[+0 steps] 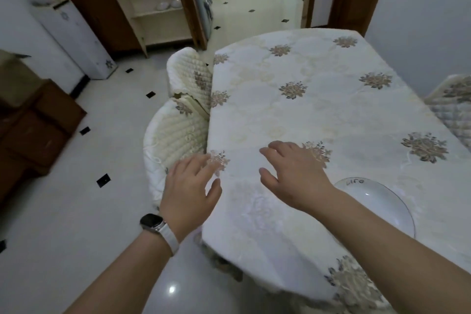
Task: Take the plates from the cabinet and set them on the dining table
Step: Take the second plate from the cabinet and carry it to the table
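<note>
- Both hands empty, fingers spread: left hand point(190, 186) at table's left edge, right hand point(293, 173) over the cloth near that edge.
- One plate point(377, 201) already down by table point(331, 109) near edge, beside right forearm.
- More dishes point(168, 4) waiting on open cabinet point(153, 15) shelf across the room; likely next trip.

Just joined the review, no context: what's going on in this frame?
A person is setting plates on the dining table. One plate already lies near its close edge. Both the left hand and right hand are open and empty. More dishes remain in the open cabinet across the room.
</note>
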